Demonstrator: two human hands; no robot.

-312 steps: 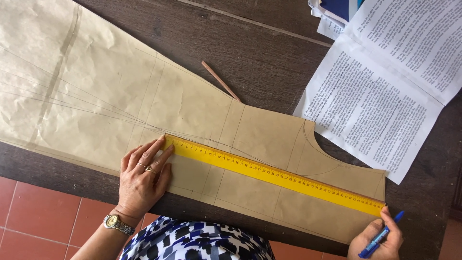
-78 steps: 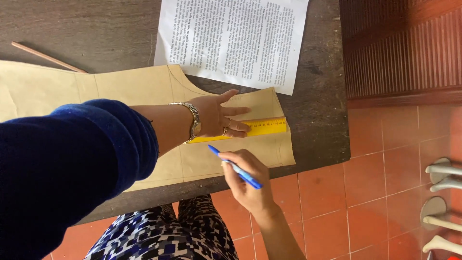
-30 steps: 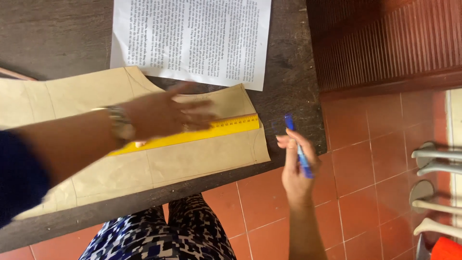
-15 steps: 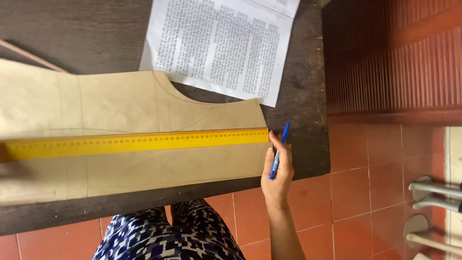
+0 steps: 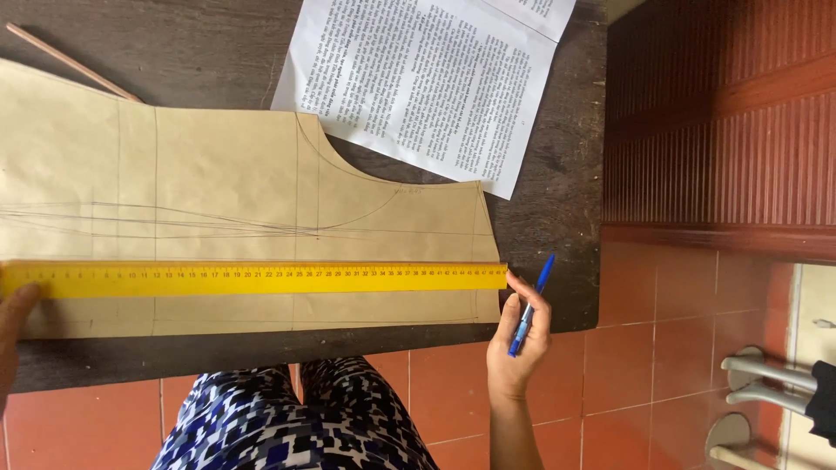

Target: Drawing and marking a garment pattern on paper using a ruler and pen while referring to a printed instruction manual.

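The right hand (image 5: 520,335) has its grip closed around a blue pen (image 5: 530,305), fingertips touching the end of the yellow ruler (image 5: 252,278). The left hand (image 5: 13,326) steadies the far end, its grip hidden. The ruler lies across the brown paper pattern (image 5: 226,191) on the bench (image 5: 200,43); press both ends flat so the edge cannot slip.

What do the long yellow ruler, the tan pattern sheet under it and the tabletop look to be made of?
The long yellow ruler looks like smooth plastic: flat, even colour, printed markings. The tan pattern sheet seems matte brown paper, thin, cut-edged, with pencil lines. The dark tabletop looks like worn wood, showing grain streaks. The right hand touches the ruler's end.
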